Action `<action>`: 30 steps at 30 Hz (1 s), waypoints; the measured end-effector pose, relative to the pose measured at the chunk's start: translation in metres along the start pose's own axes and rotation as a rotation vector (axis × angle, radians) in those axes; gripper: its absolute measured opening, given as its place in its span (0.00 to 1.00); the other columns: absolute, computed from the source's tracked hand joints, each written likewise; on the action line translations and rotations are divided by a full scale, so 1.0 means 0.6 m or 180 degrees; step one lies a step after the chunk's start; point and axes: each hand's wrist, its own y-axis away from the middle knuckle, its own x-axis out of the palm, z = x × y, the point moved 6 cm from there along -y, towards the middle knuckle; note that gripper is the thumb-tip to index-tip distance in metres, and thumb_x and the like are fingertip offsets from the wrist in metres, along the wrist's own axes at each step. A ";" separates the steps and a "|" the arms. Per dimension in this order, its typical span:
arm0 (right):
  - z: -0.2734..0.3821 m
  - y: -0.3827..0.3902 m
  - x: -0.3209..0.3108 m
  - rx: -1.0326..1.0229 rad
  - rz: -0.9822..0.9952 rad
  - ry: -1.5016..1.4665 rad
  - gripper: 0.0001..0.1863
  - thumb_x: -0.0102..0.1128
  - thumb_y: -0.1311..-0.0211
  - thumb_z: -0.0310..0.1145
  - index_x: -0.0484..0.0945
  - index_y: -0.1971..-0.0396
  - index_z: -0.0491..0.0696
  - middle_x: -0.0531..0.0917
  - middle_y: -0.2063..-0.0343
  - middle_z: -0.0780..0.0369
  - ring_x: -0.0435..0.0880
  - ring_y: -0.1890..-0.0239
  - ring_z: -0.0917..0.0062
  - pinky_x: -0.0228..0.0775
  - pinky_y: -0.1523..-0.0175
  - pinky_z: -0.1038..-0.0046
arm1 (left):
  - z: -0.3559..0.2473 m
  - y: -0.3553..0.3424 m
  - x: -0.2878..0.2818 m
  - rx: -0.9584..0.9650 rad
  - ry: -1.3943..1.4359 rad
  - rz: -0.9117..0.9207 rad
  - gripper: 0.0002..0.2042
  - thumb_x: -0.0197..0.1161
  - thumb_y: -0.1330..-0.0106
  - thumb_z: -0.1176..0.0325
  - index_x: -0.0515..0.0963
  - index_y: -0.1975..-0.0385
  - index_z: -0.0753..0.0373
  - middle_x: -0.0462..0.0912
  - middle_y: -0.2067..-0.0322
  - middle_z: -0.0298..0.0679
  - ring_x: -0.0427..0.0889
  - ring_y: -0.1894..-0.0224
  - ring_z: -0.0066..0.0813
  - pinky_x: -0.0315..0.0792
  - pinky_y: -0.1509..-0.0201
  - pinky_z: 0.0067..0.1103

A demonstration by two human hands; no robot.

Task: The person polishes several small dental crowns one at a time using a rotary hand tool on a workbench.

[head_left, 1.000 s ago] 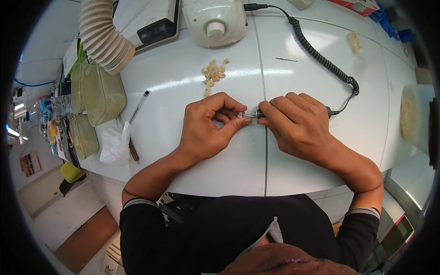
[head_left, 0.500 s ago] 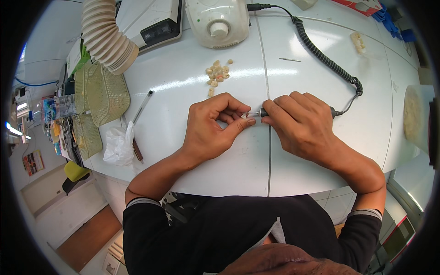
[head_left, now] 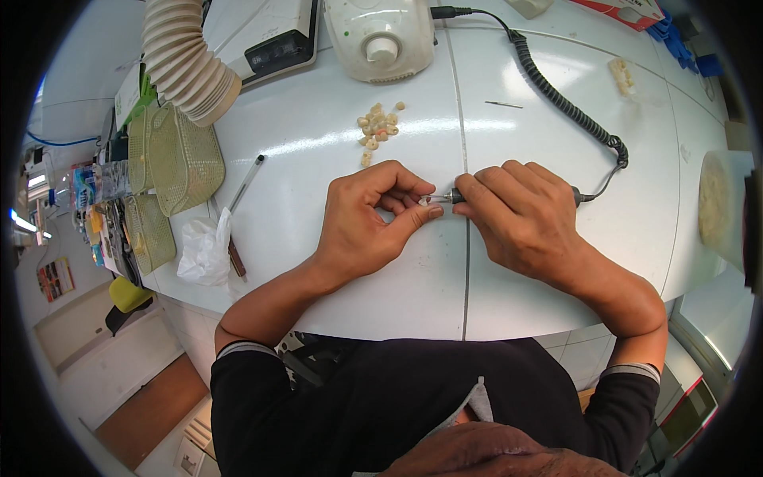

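At the centre of the white worktop [head_left: 381, 302], my left hand [head_left: 373, 215] pinches a small white piece [head_left: 424, 201] between thumb and fingers. My right hand [head_left: 520, 219] is wrapped round a black rotary handpiece [head_left: 456, 195], whose thin metal bit reaches to that piece. A coiled black cord [head_left: 560, 95] runs from the handpiece's rear up to a white control unit [head_left: 381, 28]. Just above my hands lies a loose pile of small cream pieces [head_left: 379, 127]. A thin metal tool [head_left: 504, 104] lies above my right hand.
Left: a ribbed hose [head_left: 183, 63], mesh baskets [head_left: 183, 175], a pen [head_left: 246, 183], a crumpled white bag [head_left: 203, 254] and a brown-handled tool [head_left: 237, 258]. Top right: a cream moulded piece [head_left: 622, 75], a red-white box [head_left: 620, 12], blue items [head_left: 679, 44]. A translucent container [head_left: 719, 207] stands far right.
The whole view has shifted slightly rightward since a second ago, my hands with it. Both hands keep the same grips, with little visible movement of the small piece or handpiece.
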 end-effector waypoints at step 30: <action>-0.007 -0.003 -0.008 0.0061 -0.0099 -0.0125 0.13 0.80 0.43 0.32 0.87 0.60 0.47 0.79 0.73 0.68 0.79 0.73 0.76 0.69 0.68 0.70 | -0.001 0.004 -0.003 0.0399 -0.0118 -0.0191 0.11 0.84 0.36 0.75 0.87 0.60 0.66 0.88 0.64 0.34 0.83 0.65 0.15 0.76 0.63 0.14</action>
